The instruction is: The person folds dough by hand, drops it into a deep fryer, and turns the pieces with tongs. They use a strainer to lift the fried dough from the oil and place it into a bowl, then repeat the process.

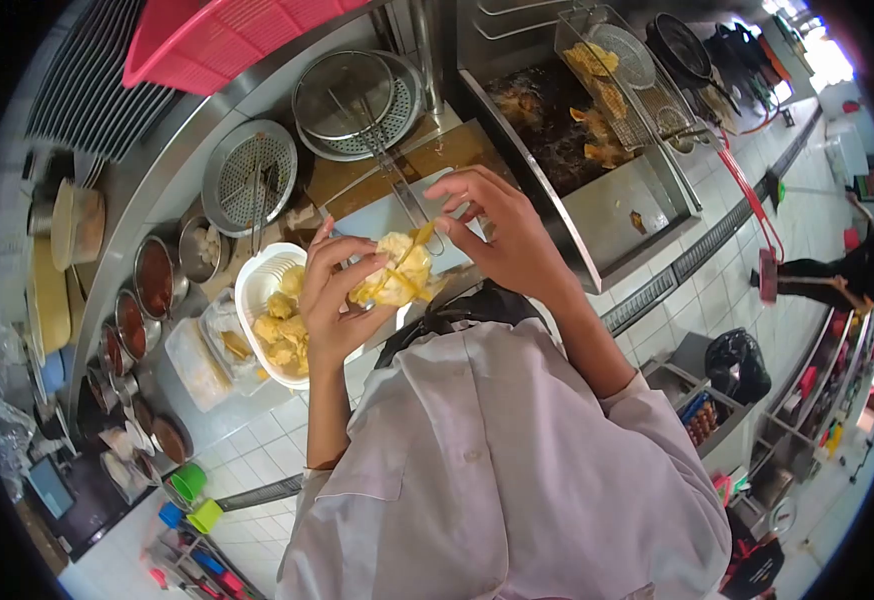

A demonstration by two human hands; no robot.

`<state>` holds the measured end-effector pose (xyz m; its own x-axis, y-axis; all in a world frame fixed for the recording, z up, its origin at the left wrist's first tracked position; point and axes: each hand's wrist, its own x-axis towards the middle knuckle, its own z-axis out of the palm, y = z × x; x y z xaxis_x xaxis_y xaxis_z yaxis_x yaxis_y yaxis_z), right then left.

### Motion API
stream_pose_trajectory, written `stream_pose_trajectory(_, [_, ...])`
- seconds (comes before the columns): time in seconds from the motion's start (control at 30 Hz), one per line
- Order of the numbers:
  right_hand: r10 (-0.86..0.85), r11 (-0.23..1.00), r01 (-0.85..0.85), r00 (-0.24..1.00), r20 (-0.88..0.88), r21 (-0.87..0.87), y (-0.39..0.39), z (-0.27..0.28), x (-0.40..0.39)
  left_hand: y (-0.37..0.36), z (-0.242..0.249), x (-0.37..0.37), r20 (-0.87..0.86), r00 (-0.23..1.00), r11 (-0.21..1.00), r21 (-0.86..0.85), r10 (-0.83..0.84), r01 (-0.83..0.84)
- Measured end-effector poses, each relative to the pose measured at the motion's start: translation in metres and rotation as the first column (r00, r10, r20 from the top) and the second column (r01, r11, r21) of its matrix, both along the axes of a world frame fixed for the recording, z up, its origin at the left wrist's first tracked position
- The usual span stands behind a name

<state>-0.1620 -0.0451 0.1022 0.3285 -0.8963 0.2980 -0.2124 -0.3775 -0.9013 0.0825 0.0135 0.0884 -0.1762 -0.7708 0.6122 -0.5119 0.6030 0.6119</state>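
Note:
In the middle of the view, my left hand (340,290) holds a pale yellow, lumpy piece of food (400,272) with yellow strips on it. Just to the right, my right hand (487,215) is raised with its fingers bent and apart, near the food's upper right side; nothing shows between them. A white plastic basket (247,292) left of my left hand contains several yellow lumpy pieces (282,335). Behind my hands lies a light cutting board (365,228), with long metal tongs (397,180) reaching over it.
A fryer with dark oil (557,125) and a wire basket of fried pieces (612,100) stands at the upper right. Perforated metal bowls (227,180) sit behind the board. Pots of red sauce (157,280) line the left. At far right is another person (837,280).

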Motion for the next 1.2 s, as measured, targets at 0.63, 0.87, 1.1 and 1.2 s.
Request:
stream_pose_trajectory(0.63, [-0.007,0.984,-0.082,0.871,-0.492,-0.159,0.004,0.001,-0.057,-0.054,-0.034,-0.073,0.259,0.939,0.968,0.163,-0.228,0.191])
stream_pose_trajectory(0.87, [0.092,0.992,-0.12,0.87,-0.484,-0.026,-0.038,-0.023,-0.097,-0.076,-0.048,-0.111,0.273,0.946,0.967,0.229,-0.175,0.113])
stream_pose_trajectory(1.1, [-0.144,0.986,0.065,0.781,-0.608,-0.151,-0.126,-0.104,-0.17,-0.079,-0.05,-0.126,0.32,0.945,0.923,0.341,0.062,-0.176])
stream_pose_trajectory(1.2, [-0.235,0.971,0.113,0.624,-0.745,-0.211,-0.172,-0.169,-0.203,-0.06,-0.061,-0.113,0.303,0.946,0.87,0.431,0.112,-0.241])
